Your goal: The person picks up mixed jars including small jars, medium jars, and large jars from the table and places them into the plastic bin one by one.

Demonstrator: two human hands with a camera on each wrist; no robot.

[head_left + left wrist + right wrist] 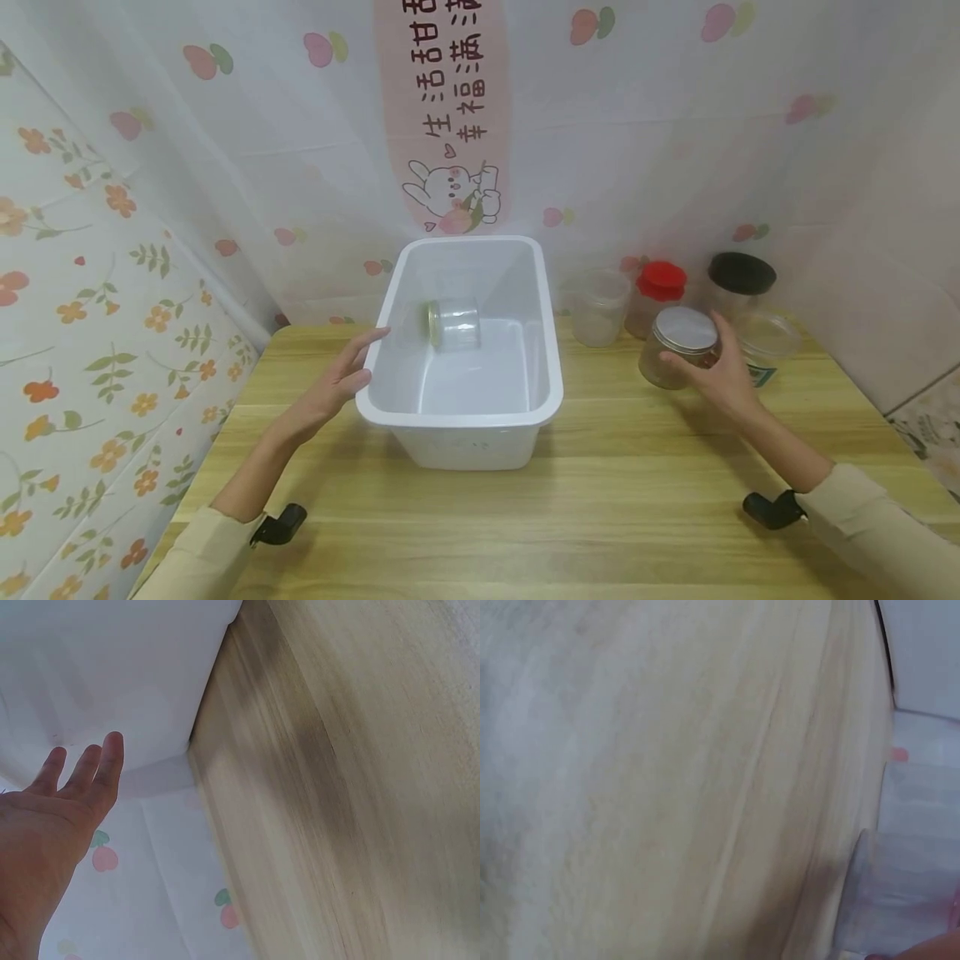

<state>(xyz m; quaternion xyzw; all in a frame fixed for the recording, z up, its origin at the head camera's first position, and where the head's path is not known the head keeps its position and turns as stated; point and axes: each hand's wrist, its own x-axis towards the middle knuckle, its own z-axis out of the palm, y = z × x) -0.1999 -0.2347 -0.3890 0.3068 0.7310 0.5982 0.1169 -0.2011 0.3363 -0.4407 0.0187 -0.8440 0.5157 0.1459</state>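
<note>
A white plastic tub (468, 446) stands on the table, and one clear jar (459, 323) lies on its side inside. My left hand (330, 400) is at the tub's left rim with its fingers extended; the left wrist view shows the hand (67, 810) beside the tub's outer wall (112, 682). On the right, my right hand (723, 379) grips a clear jar with a silver lid (684, 327), thumb in front and fingers at its far right side. The right wrist view catches only a bit of that hand (934, 949) by the clear jar wall (892, 892).
Behind the gripped jar stand a lidless-looking clear container (598, 312), a red-lidded jar (660, 282) and a black-lidded jar (741, 273). Another clear container (768, 333) with a green label is right of the hand. A patterned curtain (300, 167) hangs behind the wooden table (480, 533).
</note>
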